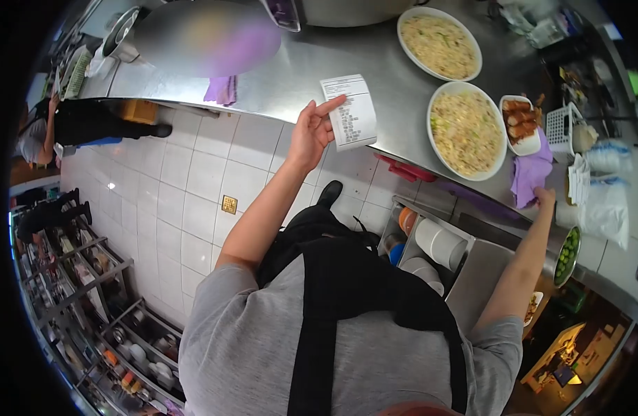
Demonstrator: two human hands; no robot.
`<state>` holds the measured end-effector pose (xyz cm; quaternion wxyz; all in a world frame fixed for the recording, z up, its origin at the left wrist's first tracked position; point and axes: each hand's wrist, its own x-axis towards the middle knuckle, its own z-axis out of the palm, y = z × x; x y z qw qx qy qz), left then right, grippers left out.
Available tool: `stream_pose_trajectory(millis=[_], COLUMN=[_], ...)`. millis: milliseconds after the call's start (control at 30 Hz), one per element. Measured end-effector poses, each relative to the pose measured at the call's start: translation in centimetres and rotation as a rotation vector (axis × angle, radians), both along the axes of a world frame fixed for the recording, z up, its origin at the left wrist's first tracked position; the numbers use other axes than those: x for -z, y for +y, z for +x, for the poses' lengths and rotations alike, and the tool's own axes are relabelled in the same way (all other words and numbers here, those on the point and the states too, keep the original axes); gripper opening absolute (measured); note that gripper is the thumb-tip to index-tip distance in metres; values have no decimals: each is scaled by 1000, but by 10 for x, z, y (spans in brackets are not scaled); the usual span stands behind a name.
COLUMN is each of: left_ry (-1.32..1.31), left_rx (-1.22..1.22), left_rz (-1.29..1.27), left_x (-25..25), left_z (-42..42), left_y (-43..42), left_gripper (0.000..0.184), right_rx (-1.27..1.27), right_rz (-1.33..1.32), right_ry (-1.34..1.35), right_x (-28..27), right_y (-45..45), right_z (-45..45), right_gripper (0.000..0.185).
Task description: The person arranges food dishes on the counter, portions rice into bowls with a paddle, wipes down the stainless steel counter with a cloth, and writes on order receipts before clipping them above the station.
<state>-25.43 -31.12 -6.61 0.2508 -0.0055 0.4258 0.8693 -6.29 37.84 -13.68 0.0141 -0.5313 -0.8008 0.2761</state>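
Note:
My left hand (pixel 313 134) holds a printed paper receipt (pixel 355 114) by its left side, the index finger stretched across the print. The slip reaches over the counter's front edge. On the right, my right hand (pixel 543 198) grips the lower end of a purple cloth (pixel 529 170), its fingers partly hidden. Touching the cloth is a small white dish (pixel 526 147) with browned rolls (pixel 520 120). Beside that dish stands an oval white plate of fried rice (pixel 466 132), and a second plate of fried rice (pixel 440 46) sits behind it.
The steel counter (pixel 277 90) runs across the front, with another purple cloth (pixel 222 90) at its edge. Right: a white basket (pixel 562 128), plastic bags (pixel 607 201), a bowl of green limes (pixel 567 255). An open drawer (pixel 471 277) holds containers. Other people (pixel 90 128) stand left, near shelving (pixel 97 291).

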Motion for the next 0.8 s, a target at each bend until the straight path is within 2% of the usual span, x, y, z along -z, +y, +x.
stream_pose_trajectory(millis=[33, 133, 233, 333, 367, 433, 467, 533, 600, 633, 667, 700, 767, 800], left_ry=[15, 15, 20, 38, 162, 413, 605, 995, 1198, 1251, 1301, 1292, 1278, 1266], left_rx=[10, 74, 103, 169, 206, 275, 297, 340, 270, 247, 220, 202, 185, 177], left_rz=[-4, -4, 11, -134, -249, -466, -636, -973, -1094, -1155, -1218, -1244, -1258, -1268], left_x=[1, 7, 18, 15, 14, 14, 13, 12, 15, 18, 22, 27, 29, 29], left_z=[-4, -17, -28, -35, -36, -38, -40, -50, -59, -62, -63, -64, -63, -62], left_y=[-2, -13, -21, -25, -27, -26, -24, -22, -22, -23, -23, -23, -21, -21], left_gripper=[56, 59, 50, 45, 49, 58, 60, 64, 64, 64, 64, 66, 66, 67], right_rx=[126, 3, 74, -7, 18, 82, 40, -52, -294, -217, -104, -120, -332, -445], right_rz=[-198, -514, -386, -322, -337, -254, -300, -378, -596, -492, -645, -563, -748, -717], right_ry=[-72, 11, 124, -107, -231, 106, 458, 1162, 1376, 1417, 1320, 1159, 991, 982], right_x=[-15, -47, -81, -122, -142, -195, -202, -201, -163, -140, -130, -104, -88, -78], right_y=[0, -10, -50, -79, -90, -185, -227, -300, -343, -384, -430, -464, -523, -540], right_z=[-2, 2, 4, 41, 54, 57, 48, 23, -13, -42, -71, -99, -142, -157], right_gripper=[25, 12, 4, 12, 15, 18, 19, 19, 19, 17, 14, 13, 20, 18])
